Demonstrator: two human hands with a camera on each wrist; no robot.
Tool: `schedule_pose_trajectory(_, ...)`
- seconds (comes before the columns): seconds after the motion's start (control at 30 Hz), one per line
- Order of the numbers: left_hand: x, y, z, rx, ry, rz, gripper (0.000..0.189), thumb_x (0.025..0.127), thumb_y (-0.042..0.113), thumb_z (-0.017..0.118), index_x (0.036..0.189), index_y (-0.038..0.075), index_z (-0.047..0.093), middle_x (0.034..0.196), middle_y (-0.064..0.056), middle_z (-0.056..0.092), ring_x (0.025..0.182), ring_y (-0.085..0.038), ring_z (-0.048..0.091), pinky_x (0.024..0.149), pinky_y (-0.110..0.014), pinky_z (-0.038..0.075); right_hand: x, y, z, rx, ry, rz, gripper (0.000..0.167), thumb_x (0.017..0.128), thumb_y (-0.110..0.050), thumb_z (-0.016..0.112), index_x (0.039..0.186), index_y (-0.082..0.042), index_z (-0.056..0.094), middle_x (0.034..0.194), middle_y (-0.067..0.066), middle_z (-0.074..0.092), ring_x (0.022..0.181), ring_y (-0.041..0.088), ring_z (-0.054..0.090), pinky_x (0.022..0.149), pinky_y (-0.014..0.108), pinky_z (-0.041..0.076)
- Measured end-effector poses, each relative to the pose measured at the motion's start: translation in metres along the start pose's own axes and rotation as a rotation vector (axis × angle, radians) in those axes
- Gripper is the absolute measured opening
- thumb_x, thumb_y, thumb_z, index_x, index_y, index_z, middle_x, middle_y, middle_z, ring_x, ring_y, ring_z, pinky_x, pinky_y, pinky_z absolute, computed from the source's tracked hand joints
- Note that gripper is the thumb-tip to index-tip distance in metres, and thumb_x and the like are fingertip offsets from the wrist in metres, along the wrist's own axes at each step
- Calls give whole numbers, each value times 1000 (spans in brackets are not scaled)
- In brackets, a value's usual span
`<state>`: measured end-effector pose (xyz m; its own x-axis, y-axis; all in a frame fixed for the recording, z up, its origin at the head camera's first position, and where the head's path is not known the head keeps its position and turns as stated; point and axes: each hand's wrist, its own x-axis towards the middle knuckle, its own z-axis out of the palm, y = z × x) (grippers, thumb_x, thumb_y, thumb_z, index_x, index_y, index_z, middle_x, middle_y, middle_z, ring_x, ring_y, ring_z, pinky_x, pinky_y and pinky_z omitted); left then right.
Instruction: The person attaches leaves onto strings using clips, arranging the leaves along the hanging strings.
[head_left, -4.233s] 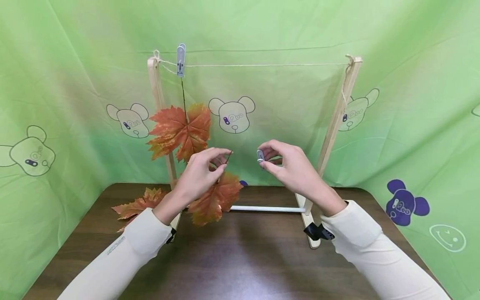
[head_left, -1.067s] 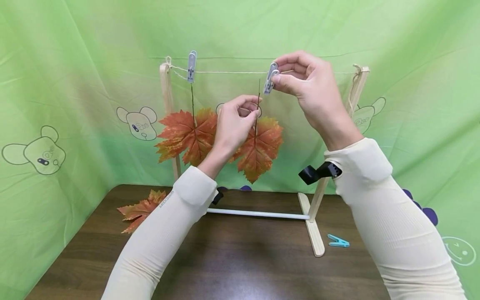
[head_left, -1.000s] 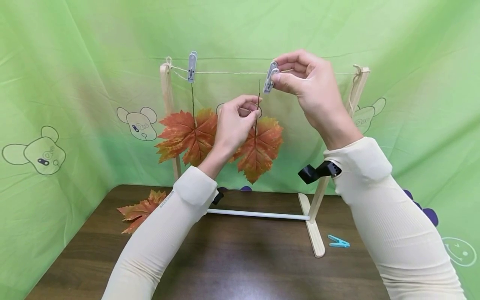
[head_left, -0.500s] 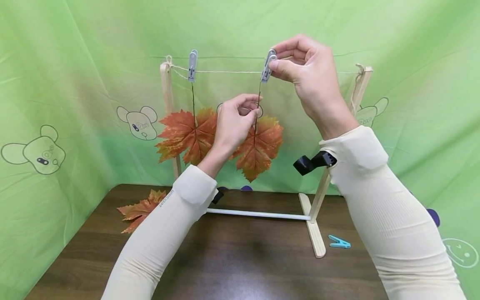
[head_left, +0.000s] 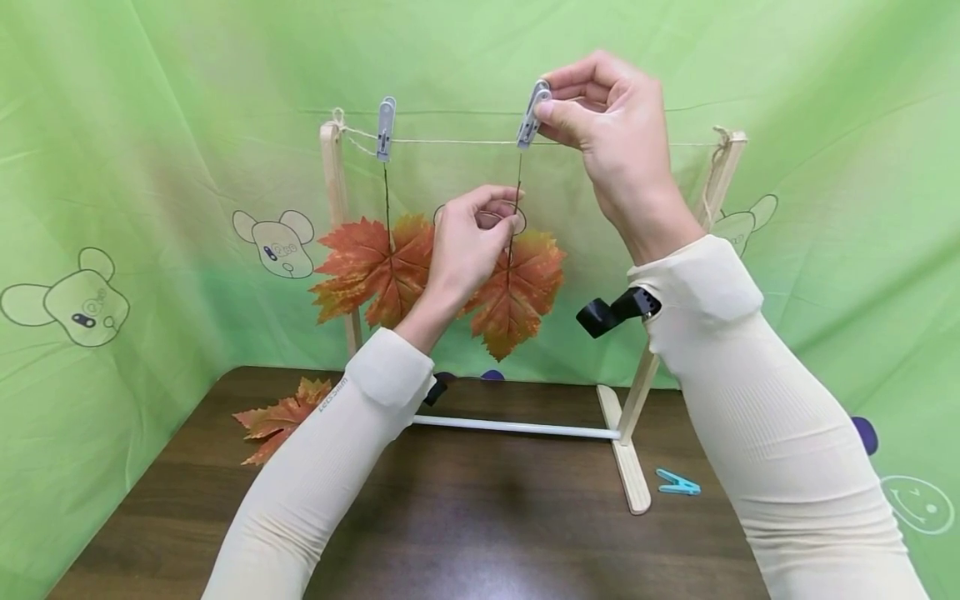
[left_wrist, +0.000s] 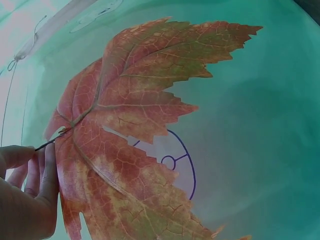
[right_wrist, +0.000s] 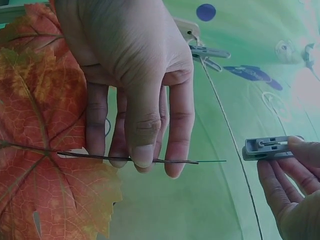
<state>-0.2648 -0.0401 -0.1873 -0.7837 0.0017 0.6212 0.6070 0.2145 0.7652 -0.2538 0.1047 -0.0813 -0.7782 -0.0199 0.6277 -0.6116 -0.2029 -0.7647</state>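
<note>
My left hand (head_left: 472,242) pinches the thin dark stem (right_wrist: 170,161) of an orange-red maple leaf (head_left: 513,292) between thumb and fingers. The leaf hangs below the hand, its stem pointing up and ending just short of the string (head_left: 457,142). My right hand (head_left: 618,133) grips a grey clothespin (head_left: 532,115) by its upper end. That clothespin tilts, its lower tip at the string; whether it touches cannot be told. Left of the hands, a second grey clothespin (head_left: 386,129) sits on the string, with another maple leaf (head_left: 375,271) hanging by its stem.
The string runs between two wooden posts (head_left: 332,175), joined low down by a white rod (head_left: 517,427). A third maple leaf (head_left: 281,421) lies on the brown table (head_left: 480,525) at left. Right of the stand's foot lies a blue clothespin (head_left: 678,482). Green printed cloth surrounds the table.
Both hands have risen from lower down with the leaf and the clothespin. Over the last second my right hand lifts the clothespin higher, up to the string; my left hand stays nearly still.
</note>
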Motion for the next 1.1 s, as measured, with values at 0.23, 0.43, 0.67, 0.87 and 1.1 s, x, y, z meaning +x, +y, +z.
schedule_pose_trajectory(0.23,1,1,-1,-11,-5,-15,25,95,1,70,119,5,77,104,-18,77,85,-23,73,76,-25,55,5,0,3,-22,6,-12,20,85,19,74,89,0,74,84,9,73,80,20,72,78,26,64)
schedule_pose_trajectory(0.43,3,2,0,-16,-9,-10,26,96,1,70,121,6,77,104,-16,76,84,-22,73,74,-26,56,9,-1,2,-34,21,36,20,84,20,74,87,0,73,81,9,72,77,18,73,75,26,64)
schedule_pose_trajectory(0.67,2,2,0,-7,-4,-21,26,96,3,71,121,7,77,102,-10,76,85,-20,73,76,-27,56,11,-2,1,-55,27,85,20,85,20,73,85,0,73,78,8,71,73,17,71,71,24,63)
schedule_pose_trajectory(0.87,2,2,0,5,6,-8,26,96,4,71,121,7,78,104,-13,77,83,-18,74,76,-27,57,13,-5,-1,-88,21,123,19,85,18,74,85,0,74,78,7,72,72,16,72,68,23,63)
schedule_pose_trajectory(1.1,3,5,0,0,-5,-23,26,97,3,70,122,8,78,103,-10,76,84,-19,74,71,-25,55,15,-6,-1,-139,-11,140,16,86,16,75,84,-1,74,78,6,72,75,16,72,69,23,63)
